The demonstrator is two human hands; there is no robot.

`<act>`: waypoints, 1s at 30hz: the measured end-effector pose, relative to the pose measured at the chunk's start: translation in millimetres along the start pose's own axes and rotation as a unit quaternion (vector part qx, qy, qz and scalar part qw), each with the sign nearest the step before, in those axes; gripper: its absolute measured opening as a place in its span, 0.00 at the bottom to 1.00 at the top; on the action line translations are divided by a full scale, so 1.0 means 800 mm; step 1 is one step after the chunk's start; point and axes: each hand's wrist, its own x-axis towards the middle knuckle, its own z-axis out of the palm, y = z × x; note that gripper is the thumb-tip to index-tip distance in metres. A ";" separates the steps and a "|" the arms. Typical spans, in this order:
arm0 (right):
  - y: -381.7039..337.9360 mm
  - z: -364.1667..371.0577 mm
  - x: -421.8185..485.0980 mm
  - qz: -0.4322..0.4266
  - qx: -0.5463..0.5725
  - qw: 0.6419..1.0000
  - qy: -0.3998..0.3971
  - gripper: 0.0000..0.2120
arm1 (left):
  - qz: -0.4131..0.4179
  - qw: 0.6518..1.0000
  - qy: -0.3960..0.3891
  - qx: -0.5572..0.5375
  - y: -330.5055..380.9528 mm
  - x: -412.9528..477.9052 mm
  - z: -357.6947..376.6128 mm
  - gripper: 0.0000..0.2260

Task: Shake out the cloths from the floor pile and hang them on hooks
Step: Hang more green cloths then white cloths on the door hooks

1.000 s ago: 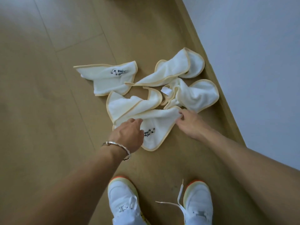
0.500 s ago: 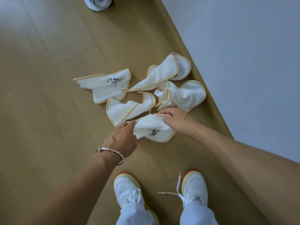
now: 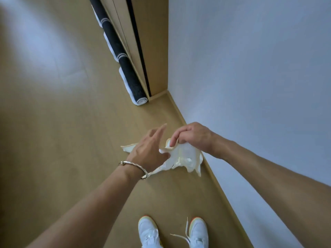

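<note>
A white cloth with yellow trim [image 3: 186,156] is lifted off the floor and hangs crumpled between my hands. My right hand [image 3: 193,136] pinches its yellow edge from above. My left hand [image 3: 148,151], with a silver bracelet on the wrist, has its thumb against the cloth's left part while its index finger points forward. A strip of the cloth trails down under the left wrist. A corner of another cloth [image 3: 127,147] peeks out left of my left hand; the remainder of the floor pile is hidden behind my hands. No hooks are in view.
A white wall [image 3: 250,86] with a wooden baseboard runs along the right. A rolled dark mat [image 3: 129,74] lies against a wooden door panel [image 3: 152,51] ahead. My white shoes [image 3: 149,233] stand below, one lace loose. Open wooden floor lies to the left.
Both hands have lifted one cloth up from the pile. The view has risen and tilted forward, so the mat and door panel show and the pile is now covered by my hands.
</note>
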 end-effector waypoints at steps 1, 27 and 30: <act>-0.034 -0.013 -0.023 -0.016 0.000 1.000 -0.005 0.16 | 0.004 1.000 0.015 0.003 0.018 -0.012 -0.028 0.30; -0.397 -0.164 -0.424 -0.038 -0.312 0.949 0.021 0.12 | 0.145 0.955 0.115 -0.231 0.378 -0.289 -0.439 0.08; -0.407 -0.161 -0.462 -0.074 -0.219 0.970 0.076 0.18 | 0.178 0.954 0.080 -0.225 0.414 -0.288 -0.430 0.09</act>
